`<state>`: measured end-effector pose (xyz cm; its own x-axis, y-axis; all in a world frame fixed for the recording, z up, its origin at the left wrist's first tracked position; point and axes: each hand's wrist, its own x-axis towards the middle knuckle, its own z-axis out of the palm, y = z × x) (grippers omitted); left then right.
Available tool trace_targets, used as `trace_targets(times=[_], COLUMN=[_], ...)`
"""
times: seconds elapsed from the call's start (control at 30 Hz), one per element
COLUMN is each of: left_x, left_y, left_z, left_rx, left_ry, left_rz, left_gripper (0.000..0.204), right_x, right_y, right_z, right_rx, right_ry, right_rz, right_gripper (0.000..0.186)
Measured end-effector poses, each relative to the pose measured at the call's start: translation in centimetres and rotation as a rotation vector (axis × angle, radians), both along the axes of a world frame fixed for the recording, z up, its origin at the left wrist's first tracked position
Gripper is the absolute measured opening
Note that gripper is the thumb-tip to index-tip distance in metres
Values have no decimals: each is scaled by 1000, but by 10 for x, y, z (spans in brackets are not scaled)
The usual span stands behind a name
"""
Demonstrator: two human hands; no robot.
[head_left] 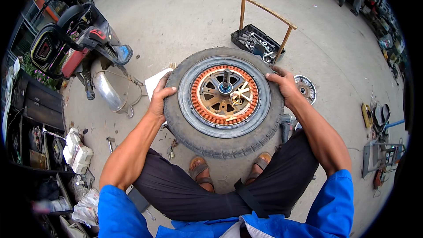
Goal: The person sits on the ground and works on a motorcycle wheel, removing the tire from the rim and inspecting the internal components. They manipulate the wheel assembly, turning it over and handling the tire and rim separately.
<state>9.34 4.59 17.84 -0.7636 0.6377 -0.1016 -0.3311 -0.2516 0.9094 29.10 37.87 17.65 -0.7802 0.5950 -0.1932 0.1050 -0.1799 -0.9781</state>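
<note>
Between my two hands is a hub motor wheel (189,133) with a worn black tyre, its open face turned up. A ring of copper windings (200,113) lines the inside, and a threaded axle (226,78) stands up from the centre. Pale wires (240,97) lie coiled beside the axle. My left hand (161,94) grips the tyre's left side, thumb on top and fingers wrapped round the edge. On the upper right side my right hand (284,83) holds the tyre the same way. The fingers under the tyre are partly hidden.
Beyond the wheel stands a black toolbox (257,42) with a wooden handle, full of metal tools. A round metal motor cover (305,89) and a power tool (287,125) lie at right. An electric scooter (83,48) is at left, above cluttered shelves (42,128).
</note>
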Motion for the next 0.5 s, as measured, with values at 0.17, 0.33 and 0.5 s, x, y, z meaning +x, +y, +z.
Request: trace_targets(times=[0.17,0.33,0.5], left_x=[-16,-30,-35], left_y=[6,5,6], left_z=[-30,-55,-63], left_rx=[-33,-20,-76], left_ry=[-74,-119,-76], left_rz=[61,85,90], left_gripper=[82,76,73], right_x=[-19,-30,-34], right_y=[8,13,13], right_z=[-19,-33,-43], right_rx=[-32,-22,1], right_ry=[-43,-71,-86], right_rz=[2,37,31], right_gripper=[72,72,70])
